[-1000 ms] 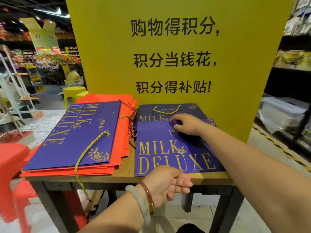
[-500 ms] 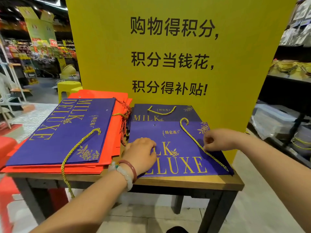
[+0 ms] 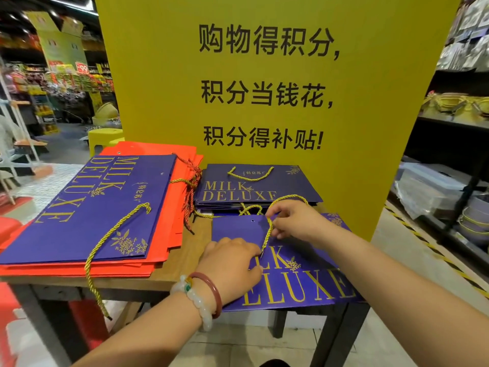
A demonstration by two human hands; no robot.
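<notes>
A flat purple paper bag [image 3: 299,282] printed "MILK DELUXE" lies at the near right of the wooden table [image 3: 169,276], overhanging its front edge. My left hand [image 3: 232,263] rests on the bag's left part, fingers curled down onto it. My right hand [image 3: 296,221] pinches a gold cord [image 3: 267,234] near the bag's top edge; the cord loops up behind the hand and runs down toward my left hand. A small hole [image 3: 253,220] shows in the bag's top strip.
Behind lies a stack of finished purple bags [image 3: 254,189] with gold handles. To the left sits a large purple bag [image 3: 87,210] on a pile of red bags [image 3: 174,223], its gold cord [image 3: 98,260] hanging over the table edge. A yellow sign [image 3: 264,88] stands behind. Shelves are at right.
The front bag has slid nearer to me, off the stack behind. My right hand has moved left to the top edge and lifted the gold cord. My left hand stays pressed on the bag.
</notes>
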